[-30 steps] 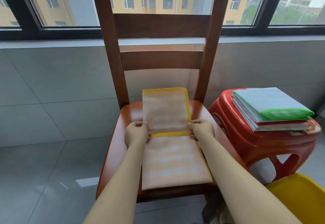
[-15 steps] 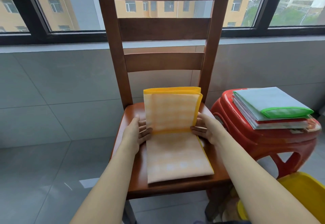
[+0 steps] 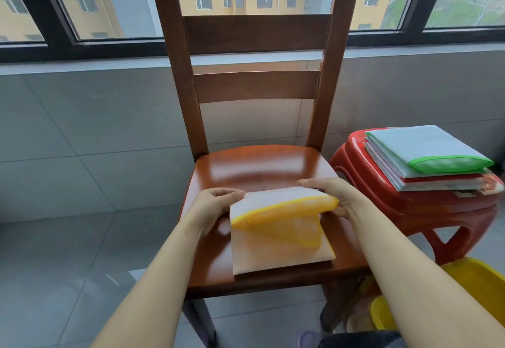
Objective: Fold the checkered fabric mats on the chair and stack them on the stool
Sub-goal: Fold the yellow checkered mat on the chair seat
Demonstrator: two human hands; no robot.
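**Inspector:** While the far half of the orange-trimmed mat (image 3: 281, 227) is being carried toward the near edge, how is it held?

**Assessor:** It is pinched at both ends of the raised fold. The left hand (image 3: 216, 205) is curled on the left corner, the right hand (image 3: 332, 193) on the right corner, thumb over and fingers (image 3: 314, 182) reaching beyond. The lower layer is seen lying flat on the front of the chair seat (image 3: 257, 168).

**Inspector:** What is required for a sound fold?

**Assessor:** It is judged that the yellow binding should be laid level onto the near edge, both corners lowered together, and the crease then pressed flat. The right side is noted as sagging under the fold, so a skewed layer is a risk.

**Inspector:** And farther off?

**Assessor:** To the right, the red stool (image 3: 410, 205) is seen carrying a pile of folded mats (image 3: 426, 156), a green-trimmed one uppermost. The pile is judged square enough to receive this piece.
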